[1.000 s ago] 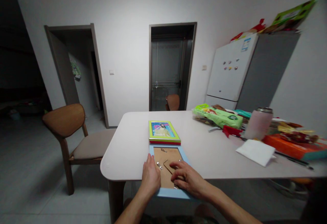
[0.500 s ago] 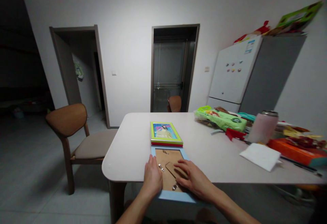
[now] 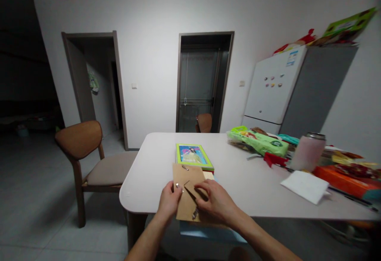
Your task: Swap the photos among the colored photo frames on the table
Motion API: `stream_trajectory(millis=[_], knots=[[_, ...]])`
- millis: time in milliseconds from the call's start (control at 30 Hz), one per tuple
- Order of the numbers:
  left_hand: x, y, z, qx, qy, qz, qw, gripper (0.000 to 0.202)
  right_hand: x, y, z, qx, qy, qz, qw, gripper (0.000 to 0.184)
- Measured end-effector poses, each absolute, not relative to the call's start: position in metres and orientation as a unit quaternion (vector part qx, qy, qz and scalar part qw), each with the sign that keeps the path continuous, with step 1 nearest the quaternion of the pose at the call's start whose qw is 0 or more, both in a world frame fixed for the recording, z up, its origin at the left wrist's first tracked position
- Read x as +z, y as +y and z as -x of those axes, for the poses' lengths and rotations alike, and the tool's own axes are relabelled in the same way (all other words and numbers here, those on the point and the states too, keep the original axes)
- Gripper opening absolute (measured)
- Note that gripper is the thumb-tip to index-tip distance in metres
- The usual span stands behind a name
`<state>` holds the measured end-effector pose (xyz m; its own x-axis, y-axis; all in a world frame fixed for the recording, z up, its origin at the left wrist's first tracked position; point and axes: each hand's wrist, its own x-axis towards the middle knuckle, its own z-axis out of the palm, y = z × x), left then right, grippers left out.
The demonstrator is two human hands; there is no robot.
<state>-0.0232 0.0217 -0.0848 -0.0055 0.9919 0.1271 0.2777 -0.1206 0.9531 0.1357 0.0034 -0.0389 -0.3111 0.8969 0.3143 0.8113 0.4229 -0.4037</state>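
A brown picture frame backing board [image 3: 183, 208] with metal clips is raised off a light-blue picture frame [image 3: 205, 232], whose lower edge shows at the table's front. My left hand [image 3: 169, 202] grips the board's left edge, thumb on top near a clip. Over the right part of the board, my right hand [image 3: 219, 202] has its fingers closed on the board's cut stand flap [image 3: 192, 191]. Just beyond lies a green picture frame [image 3: 209, 161] with a picture of a figure in a pale dress, stacked on something red. Most of the blue frame is hidden.
On the white table [image 3: 149, 173], the right side holds a green plastic pack [image 3: 268, 144], a pink bottle [image 3: 308, 151], a white tissue [image 3: 305, 185] and an orange box [image 3: 339, 177]. A wooden chair [image 3: 79, 140] stands at the left. A fridge [image 3: 274, 82] is behind.
The backing board has come up out of the blue frame and shifted left, tilted, with both hands on it. The right hand's fingers have closed at the flap.
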Motion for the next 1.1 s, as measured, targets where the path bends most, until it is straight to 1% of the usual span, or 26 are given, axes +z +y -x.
stream_trajectory(millis=[100,167,233,367,433,500,600,667,733,767,867,933,1000,1100], knots=[[-0.084,0.023,0.052,0.479,0.532,-0.557,0.422,0.026,-0.031,0.001,-0.121,0.115,-0.818,0.485,0.286,0.034],[-0.086,0.025,0.073,0.485,0.541,-0.539,0.426,0.025,-0.034,0.006,-0.127,0.116,-0.81,0.495,0.291,0.036],[-0.091,0.029,0.091,0.486,0.555,-0.525,0.424,0.023,-0.043,0.013,-0.145,0.099,-0.789,0.542,0.27,0.036],[-0.1,0.036,0.112,0.459,0.594,-0.522,0.406,0.022,-0.071,0.025,-0.187,0.061,-0.747,0.632,0.196,0.039],[-0.102,0.038,0.119,0.44,0.623,-0.527,0.375,0.024,-0.084,0.026,-0.199,0.048,-0.729,0.66,0.174,0.041],[-0.101,0.04,0.127,0.418,0.659,-0.533,0.327,0.032,-0.092,0.026,-0.203,0.046,-0.715,0.679,0.163,0.045],[-0.093,0.041,0.136,0.38,0.702,-0.549,0.247,0.049,-0.097,0.03,-0.204,0.05,-0.713,0.68,0.163,0.048],[-0.086,0.038,0.135,0.363,0.708,-0.571,0.205,0.052,-0.095,0.034,-0.204,0.057,-0.703,0.686,0.177,0.05],[-0.08,0.031,0.122,0.355,0.692,-0.602,0.18,0.05,-0.089,0.035,-0.204,0.105,-0.674,0.701,0.208,0.052],[-0.078,0.025,0.11,0.353,0.679,-0.62,0.174,0.049,-0.085,0.034,-0.203,0.157,-0.651,0.704,0.235,0.054],[-0.075,0.001,0.063,0.343,0.619,-0.682,0.185,0.046,-0.071,0.021,-0.198,0.386,-0.554,0.655,0.339,0.061],[-0.073,-0.016,0.028,0.339,0.54,-0.741,0.211,0.049,-0.06,0.01,-0.192,0.495,-0.496,0.59,0.401,0.066],[-0.069,-0.03,-0.004,0.324,0.476,-0.779,0.248,0.059,-0.05,0.0,-0.185,0.537,-0.465,0.548,0.442,0.069],[-0.058,-0.04,-0.036,0.32,0.449,-0.803,0.226,0.061,-0.04,-0.005,-0.178,0.549,-0.444,0.521,0.479,0.074]])
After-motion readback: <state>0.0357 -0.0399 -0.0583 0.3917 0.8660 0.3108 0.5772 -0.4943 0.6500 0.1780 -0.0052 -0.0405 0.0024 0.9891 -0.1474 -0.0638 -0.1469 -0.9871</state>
